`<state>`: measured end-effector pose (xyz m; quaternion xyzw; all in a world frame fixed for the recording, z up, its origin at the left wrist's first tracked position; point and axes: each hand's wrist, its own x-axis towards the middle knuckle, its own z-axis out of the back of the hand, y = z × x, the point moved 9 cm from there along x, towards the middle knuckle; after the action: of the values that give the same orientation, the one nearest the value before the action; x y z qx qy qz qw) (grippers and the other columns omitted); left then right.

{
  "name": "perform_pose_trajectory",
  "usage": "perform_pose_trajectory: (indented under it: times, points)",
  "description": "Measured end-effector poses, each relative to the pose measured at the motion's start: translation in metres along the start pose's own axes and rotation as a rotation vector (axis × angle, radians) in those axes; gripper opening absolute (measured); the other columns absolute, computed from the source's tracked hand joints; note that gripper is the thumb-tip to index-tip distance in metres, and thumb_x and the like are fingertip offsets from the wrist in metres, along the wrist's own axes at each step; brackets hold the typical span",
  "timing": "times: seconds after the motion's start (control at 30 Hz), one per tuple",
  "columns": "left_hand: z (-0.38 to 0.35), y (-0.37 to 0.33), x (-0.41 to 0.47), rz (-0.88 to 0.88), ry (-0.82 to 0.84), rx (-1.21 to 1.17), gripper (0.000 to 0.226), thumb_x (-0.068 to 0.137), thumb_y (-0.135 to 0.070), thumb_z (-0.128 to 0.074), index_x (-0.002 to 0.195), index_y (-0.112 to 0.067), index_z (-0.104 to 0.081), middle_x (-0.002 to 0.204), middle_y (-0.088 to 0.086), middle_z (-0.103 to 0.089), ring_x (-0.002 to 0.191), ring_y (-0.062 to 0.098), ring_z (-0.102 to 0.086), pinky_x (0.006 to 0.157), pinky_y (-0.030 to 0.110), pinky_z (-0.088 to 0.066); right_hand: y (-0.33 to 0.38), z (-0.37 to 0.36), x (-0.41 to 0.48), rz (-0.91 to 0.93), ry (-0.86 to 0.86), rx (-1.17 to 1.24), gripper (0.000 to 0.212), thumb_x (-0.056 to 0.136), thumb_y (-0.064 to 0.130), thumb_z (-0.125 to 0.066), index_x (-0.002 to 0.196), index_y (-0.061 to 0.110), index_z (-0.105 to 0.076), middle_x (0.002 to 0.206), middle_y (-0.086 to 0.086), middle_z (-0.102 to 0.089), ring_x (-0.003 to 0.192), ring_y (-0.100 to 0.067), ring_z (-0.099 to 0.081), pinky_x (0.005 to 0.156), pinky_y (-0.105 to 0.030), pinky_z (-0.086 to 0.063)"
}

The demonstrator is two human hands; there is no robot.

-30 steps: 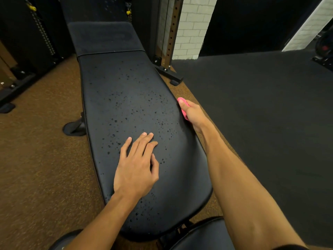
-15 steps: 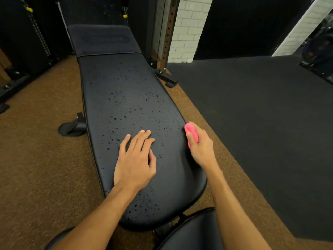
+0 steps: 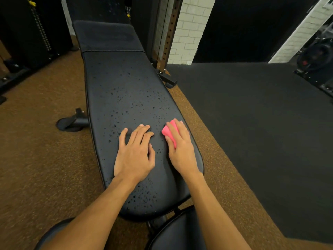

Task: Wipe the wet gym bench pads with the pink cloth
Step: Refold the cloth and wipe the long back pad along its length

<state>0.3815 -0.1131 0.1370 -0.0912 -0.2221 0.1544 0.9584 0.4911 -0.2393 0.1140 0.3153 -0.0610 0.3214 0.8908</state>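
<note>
Pink cloth [image 3: 170, 131], folded small, lies on the right side of the long back pad [image 3: 122, 83], near its close end. The right hand [image 3: 181, 150] presses it down, fingers over it and thumb against its edge. The left hand [image 3: 134, 156] rests flat just beside it, fingers straight. Water droplets [image 3: 126, 109] bead most of the pad, so wiping seems barely begun. The next move likely calls for firm sweeps across the middle, with the left hand lifted clear.
</note>
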Motion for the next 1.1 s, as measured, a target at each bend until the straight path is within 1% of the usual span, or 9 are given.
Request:
perform_pose_trajectory:
  times: [0.1,0.27,0.37,0.47,0.57,0.7,0.93,1.03,1.1]
  points:
    - [0.002,0.004,-0.001,0.049,-0.007,0.027,0.048,0.101,-0.033,-0.049,0.145,-0.015,-0.056,0.160,0.001,-0.047,0.154,0.019,-0.037,0.126,0.057,-0.020,-0.011,0.011,-0.019,0.014,-0.033,-0.016,0.046,0.115,0.035,-0.048,0.159,0.021,-0.049,0.171,0.001,-0.037,0.164,-0.016,-0.022,0.132,-0.040,-0.025]
    - [-0.001,0.004,0.000,0.048,0.003,0.047,0.052,0.101,-0.035,-0.044,0.148,-0.014,-0.054,0.162,0.001,-0.045,0.155,0.019,-0.035,0.127,0.058,-0.019,-0.019,0.011,0.013,-0.192,-0.131,-0.005,0.048,0.115,0.030,-0.046,0.160,0.012,-0.046,0.173,-0.009,-0.032,0.165,-0.028,-0.015,0.133,-0.049,-0.022]
    - [-0.002,0.004,-0.001,0.045,0.005,0.059,0.052,0.102,-0.035,-0.044,0.149,-0.014,-0.052,0.163,0.001,-0.044,0.156,0.018,-0.034,0.127,0.058,-0.018,0.006,-0.005,0.007,-0.047,-0.051,-0.002,0.048,0.116,0.031,-0.044,0.161,0.015,-0.045,0.174,-0.005,-0.031,0.166,-0.022,-0.010,0.134,-0.048,-0.019]
    - [-0.002,0.004,0.000,0.038,-0.007,0.046,0.052,0.102,-0.034,-0.043,0.148,-0.014,-0.053,0.161,0.001,-0.045,0.155,0.019,-0.036,0.127,0.058,-0.018,0.007,-0.002,-0.025,0.091,0.002,-0.021,0.047,0.115,0.031,-0.047,0.161,0.020,-0.046,0.173,0.002,-0.034,0.165,-0.015,-0.015,0.133,-0.044,-0.023]
    - [0.000,0.003,0.000,0.033,-0.024,0.031,0.050,0.102,-0.033,-0.043,0.147,-0.013,-0.054,0.160,0.001,-0.047,0.154,0.019,-0.038,0.127,0.059,-0.018,-0.015,0.014,-0.030,-0.001,-0.072,-0.002,0.046,0.115,0.032,-0.049,0.159,0.017,-0.049,0.171,-0.002,-0.037,0.165,-0.019,-0.018,0.132,-0.043,-0.025]
    - [0.000,0.004,-0.001,0.034,-0.035,0.004,0.048,0.102,-0.030,-0.050,0.147,-0.014,-0.055,0.159,0.002,-0.049,0.153,0.019,-0.038,0.128,0.058,-0.017,-0.013,0.005,-0.017,-0.198,-0.088,-0.001,0.050,0.116,0.031,-0.042,0.163,0.013,-0.041,0.176,-0.007,-0.026,0.166,-0.027,-0.009,0.134,-0.050,-0.018]
    - [0.006,0.013,-0.004,0.026,-0.046,-0.160,0.046,0.102,-0.025,-0.059,0.146,-0.010,-0.059,0.158,0.004,-0.051,0.154,0.020,-0.038,0.132,0.052,-0.014,0.006,0.001,-0.058,-0.062,0.088,-0.060,0.058,0.116,0.040,-0.041,0.170,0.026,-0.026,0.179,0.003,-0.012,0.167,-0.017,0.001,0.136,-0.044,-0.010]
    - [0.020,0.030,-0.011,0.103,-0.077,-0.159,0.044,0.099,-0.025,-0.062,0.141,-0.011,-0.063,0.156,0.005,-0.053,0.152,0.023,-0.039,0.131,0.050,-0.017,0.004,0.016,-0.064,-0.087,0.081,-0.067,0.061,0.115,0.048,-0.039,0.170,0.030,-0.023,0.180,0.008,-0.004,0.166,-0.011,0.007,0.134,-0.036,0.000]
    - [0.030,0.050,-0.013,0.178,-0.114,-0.134,0.043,0.099,-0.024,-0.063,0.140,-0.012,-0.064,0.157,0.007,-0.052,0.153,0.026,-0.037,0.131,0.050,-0.018,0.006,0.022,-0.063,-0.063,0.068,-0.072,0.058,0.115,0.046,-0.037,0.169,0.028,-0.028,0.180,0.008,-0.007,0.165,-0.009,0.007,0.134,-0.036,-0.001]
